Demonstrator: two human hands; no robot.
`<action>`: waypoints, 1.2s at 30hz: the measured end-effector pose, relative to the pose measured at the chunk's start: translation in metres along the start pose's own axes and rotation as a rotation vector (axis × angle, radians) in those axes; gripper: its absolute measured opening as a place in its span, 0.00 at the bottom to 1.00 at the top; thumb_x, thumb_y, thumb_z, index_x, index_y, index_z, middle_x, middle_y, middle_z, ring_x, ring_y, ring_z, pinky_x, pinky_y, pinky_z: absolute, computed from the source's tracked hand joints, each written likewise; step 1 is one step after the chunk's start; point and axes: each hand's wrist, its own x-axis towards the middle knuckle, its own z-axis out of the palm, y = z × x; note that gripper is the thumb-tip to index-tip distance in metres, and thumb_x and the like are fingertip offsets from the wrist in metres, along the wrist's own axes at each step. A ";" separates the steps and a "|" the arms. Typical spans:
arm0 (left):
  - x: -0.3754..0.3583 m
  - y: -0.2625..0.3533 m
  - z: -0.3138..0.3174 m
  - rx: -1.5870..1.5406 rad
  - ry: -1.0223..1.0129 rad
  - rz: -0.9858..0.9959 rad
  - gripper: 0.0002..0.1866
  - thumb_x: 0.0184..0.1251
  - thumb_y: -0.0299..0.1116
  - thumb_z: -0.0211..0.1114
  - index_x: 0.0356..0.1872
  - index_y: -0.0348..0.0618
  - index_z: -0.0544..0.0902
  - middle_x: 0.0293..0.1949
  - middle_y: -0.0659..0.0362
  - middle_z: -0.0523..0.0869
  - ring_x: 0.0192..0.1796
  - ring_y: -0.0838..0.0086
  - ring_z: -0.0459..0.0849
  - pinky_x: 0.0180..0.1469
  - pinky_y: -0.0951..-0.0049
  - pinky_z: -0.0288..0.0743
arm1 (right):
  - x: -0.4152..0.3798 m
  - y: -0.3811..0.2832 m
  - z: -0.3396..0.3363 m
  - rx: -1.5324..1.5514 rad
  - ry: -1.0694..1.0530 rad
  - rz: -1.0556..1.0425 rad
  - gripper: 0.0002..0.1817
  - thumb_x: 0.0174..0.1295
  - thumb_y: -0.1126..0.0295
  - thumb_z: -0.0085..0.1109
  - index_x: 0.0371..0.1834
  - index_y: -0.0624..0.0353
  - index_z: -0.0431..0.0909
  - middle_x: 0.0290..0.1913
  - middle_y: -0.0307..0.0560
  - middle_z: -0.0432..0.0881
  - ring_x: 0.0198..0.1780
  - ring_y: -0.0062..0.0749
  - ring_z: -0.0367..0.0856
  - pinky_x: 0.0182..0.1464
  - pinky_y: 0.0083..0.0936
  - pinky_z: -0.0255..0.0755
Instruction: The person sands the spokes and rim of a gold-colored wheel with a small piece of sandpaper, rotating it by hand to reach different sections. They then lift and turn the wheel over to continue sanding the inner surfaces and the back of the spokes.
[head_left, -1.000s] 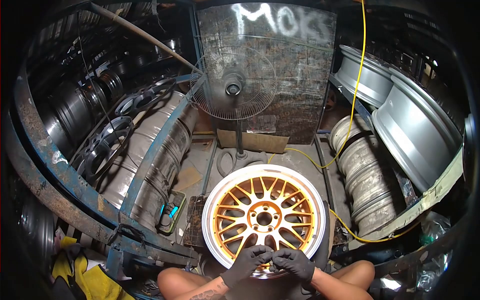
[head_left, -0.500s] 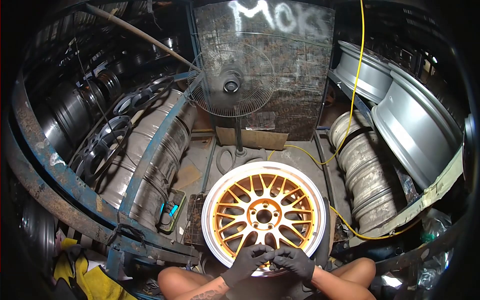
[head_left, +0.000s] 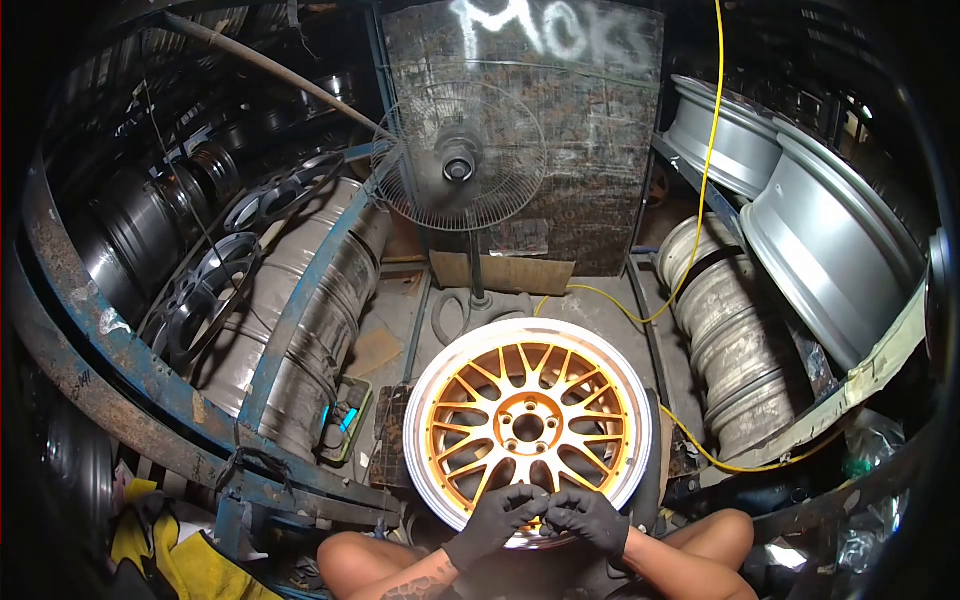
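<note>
A gold-spoked wheel rim (head_left: 484, 411) with a polished, pale outer lip lies face up in front of me, its hub and lug holes in the middle. My left hand (head_left: 497, 525), in a dark glove, is above the near part of the rim with its fingers curled and fingertips pinched. My right hand (head_left: 590, 521), also gloved, faces it from the other side, fingers bent and pressed together. The two sets of fingertips almost meet over the near spokes. Whatever they pinch is too small or too hidden to make out.
A standing fan (head_left: 458, 168) is beyond the rim, before a board (head_left: 590, 160) with white lettering. Metal racks with bare wheels (head_left: 830, 250) flank both sides. A yellow cable (head_left: 711, 165) hangs at right and runs along the floor. Yellow cloth (head_left: 195, 560) lies at lower left.
The whole view has shifted slightly. Both hands keep nearly the same pose over the near edge of the rim, fingertips still close together.
</note>
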 end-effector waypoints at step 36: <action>0.006 -0.006 0.007 0.158 0.078 0.111 0.15 0.76 0.34 0.68 0.54 0.32 0.88 0.45 0.55 0.91 0.47 0.75 0.88 0.52 0.73 0.82 | 0.007 0.023 -0.007 -0.044 0.021 -0.142 0.14 0.78 0.62 0.63 0.55 0.60 0.84 0.42 0.33 0.83 0.43 0.14 0.77 0.48 0.19 0.75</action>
